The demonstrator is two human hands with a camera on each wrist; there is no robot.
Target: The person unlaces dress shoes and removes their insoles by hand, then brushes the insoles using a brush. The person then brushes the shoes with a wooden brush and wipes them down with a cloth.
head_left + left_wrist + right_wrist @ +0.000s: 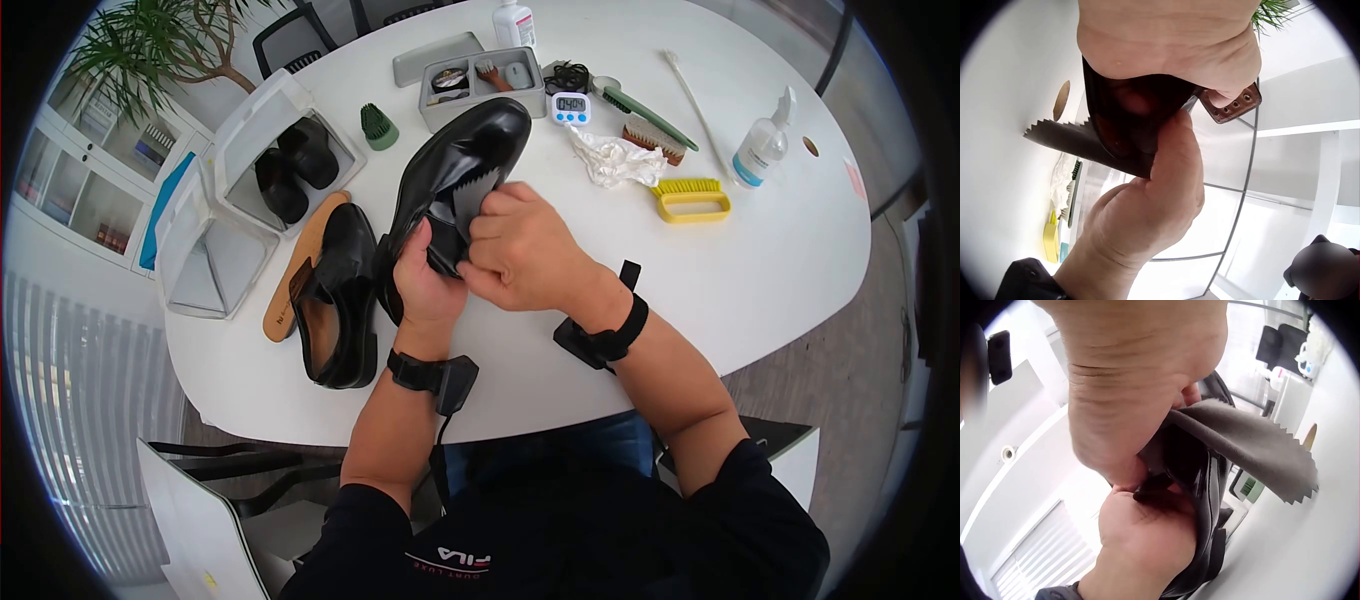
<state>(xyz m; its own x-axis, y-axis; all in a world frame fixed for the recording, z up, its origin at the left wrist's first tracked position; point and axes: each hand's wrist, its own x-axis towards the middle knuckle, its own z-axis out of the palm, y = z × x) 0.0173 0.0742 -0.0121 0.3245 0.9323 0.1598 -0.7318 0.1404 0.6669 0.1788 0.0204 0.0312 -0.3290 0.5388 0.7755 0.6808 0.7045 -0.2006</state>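
Note:
A glossy black leather dress shoe (455,145) is held up over the table, toe pointing away from me. My left hand (432,285) grips it near the heel and opening, thumb on the near side. In my right hand (530,250), curled fingers pinch a grey cloth (1254,437) with zigzag-cut edges against the shoe's opening. The cloth's free end sticks out beside the shoe in both wrist views. An eyelet flap (1235,106) of the shoe shows brown lining by the left hand. The right fingertips are partly hidden inside the opening.
Left of the hands stand the other black shoe (345,250) and a tan insole (283,315). A clear shoe box (345,165) contains black shoes. Behind are a green brush (378,128), grey tin (480,112) and timer (571,108). Rightward lie white cloth (615,160), yellow brush (692,212) and spray bottle (760,150).

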